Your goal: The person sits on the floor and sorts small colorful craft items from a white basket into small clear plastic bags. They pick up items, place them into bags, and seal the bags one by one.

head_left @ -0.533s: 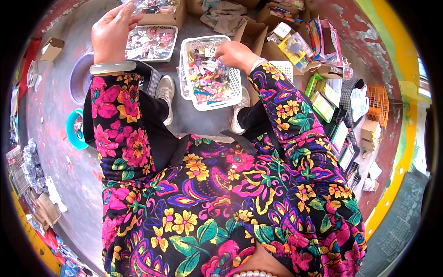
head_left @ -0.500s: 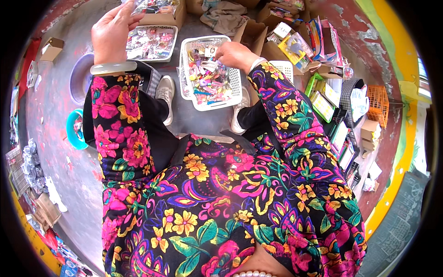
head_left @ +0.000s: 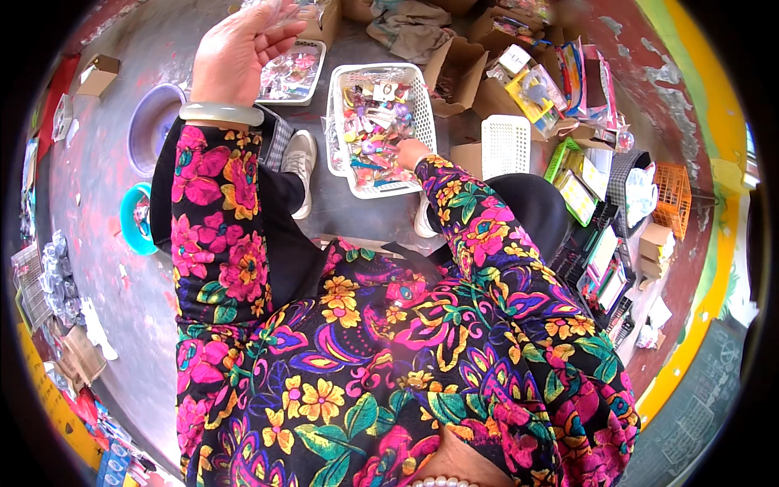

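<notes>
A white plastic basket (head_left: 428,97) stands on the floor between my feet. It holds a heap of small colourful items (head_left: 375,122) that look like hair clips, some in clear wrapping. My right hand (head_left: 412,153) reaches into its near right side, fingertips closed down among the pieces; what they pinch is too small to make out. Raised at the upper left, my left hand (head_left: 243,53) has its fingers bent round what looks like a clear plastic bag (head_left: 284,11), partly cut off by the picture's top. Behind that hand sits another white basket (head_left: 320,71) of packaged trinkets.
A purple basin (head_left: 134,130) and a turquoise tub (head_left: 130,217) stand left. Cardboard boxes (head_left: 454,75) and a grey cloth (head_left: 410,31) lie beyond the basket. At right are a white basket (head_left: 505,146), a green basket (head_left: 560,158), black crates (head_left: 596,252) and an orange crate (head_left: 672,195).
My right hand has moved from the basket's far right toward its near right side. My left hand has shifted slightly right in view, still holding the clear plastic. The view has swung a little.
</notes>
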A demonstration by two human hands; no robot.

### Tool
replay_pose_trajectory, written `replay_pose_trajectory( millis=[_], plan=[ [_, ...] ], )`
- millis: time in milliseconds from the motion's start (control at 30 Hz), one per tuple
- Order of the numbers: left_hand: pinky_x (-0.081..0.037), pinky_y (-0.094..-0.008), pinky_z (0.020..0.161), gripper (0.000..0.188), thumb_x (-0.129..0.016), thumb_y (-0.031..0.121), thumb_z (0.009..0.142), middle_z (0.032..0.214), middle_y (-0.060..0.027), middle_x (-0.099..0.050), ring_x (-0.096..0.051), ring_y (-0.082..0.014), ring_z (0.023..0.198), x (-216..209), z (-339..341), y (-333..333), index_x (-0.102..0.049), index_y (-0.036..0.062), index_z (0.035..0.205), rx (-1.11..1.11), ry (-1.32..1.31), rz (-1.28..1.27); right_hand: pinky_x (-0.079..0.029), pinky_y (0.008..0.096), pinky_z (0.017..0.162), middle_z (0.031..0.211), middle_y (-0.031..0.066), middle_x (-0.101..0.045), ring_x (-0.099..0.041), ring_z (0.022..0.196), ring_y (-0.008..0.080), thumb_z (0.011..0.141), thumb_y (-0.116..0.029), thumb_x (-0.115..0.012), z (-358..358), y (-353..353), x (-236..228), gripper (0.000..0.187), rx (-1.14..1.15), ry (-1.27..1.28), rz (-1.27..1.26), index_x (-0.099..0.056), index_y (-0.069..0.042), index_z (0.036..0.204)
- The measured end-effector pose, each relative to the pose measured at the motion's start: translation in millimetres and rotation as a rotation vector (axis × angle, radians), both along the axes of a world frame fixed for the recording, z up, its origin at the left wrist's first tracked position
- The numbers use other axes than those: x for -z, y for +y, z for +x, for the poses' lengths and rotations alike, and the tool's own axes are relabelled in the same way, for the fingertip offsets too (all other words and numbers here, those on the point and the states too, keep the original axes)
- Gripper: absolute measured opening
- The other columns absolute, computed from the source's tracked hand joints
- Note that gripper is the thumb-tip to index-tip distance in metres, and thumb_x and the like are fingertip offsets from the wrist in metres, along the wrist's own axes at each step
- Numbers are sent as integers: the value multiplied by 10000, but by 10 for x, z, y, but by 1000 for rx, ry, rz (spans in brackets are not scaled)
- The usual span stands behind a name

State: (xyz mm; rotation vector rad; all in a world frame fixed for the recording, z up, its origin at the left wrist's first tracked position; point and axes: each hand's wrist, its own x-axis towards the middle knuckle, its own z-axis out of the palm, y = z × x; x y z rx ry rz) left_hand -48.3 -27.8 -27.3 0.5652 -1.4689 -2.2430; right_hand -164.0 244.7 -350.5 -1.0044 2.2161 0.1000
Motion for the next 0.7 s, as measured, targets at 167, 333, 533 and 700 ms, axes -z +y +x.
replay_pose_trajectory(
  millis=[167,333,533,700],
  plan=[
    [-477,-285,797,316,-476,176,892,1069,-164,-585,-595,-227,914,-53,-16,79,-537,-62,1091,50,-1,-34,-460,382,817,970,162,-615,-585,922,303,727,-260,-547,79,-80,-53,312,64,-4,44,-625,-55,949],
    [-507,-279,644,229,-504,128,846,904,-155,-628,-616,-196,711,-322,9,332,-557,-50,979,9,19,9,-476,362,795,940,163,-627,-603,883,298,708,-220,-604,149,-133,-340,317,-66,-57,81,-638,-17,949],
    [-505,-275,642,201,-504,125,851,881,-130,-628,-613,-194,706,-320,48,339,-562,-34,957,-12,32,13,-457,284,518,771,77,-646,-615,664,159,737,-98,-623,113,-152,-527,144,261,-554,-176,-603,-26,860],
    [-502,-273,641,201,-510,133,854,879,-119,-631,-613,-187,708,-267,78,318,-564,-24,966,-26,20,1,-490,265,528,771,64,-647,-615,628,130,763,-52,-604,19,-144,-524,84,750,-814,-207,-575,-40,841]
  ],
)
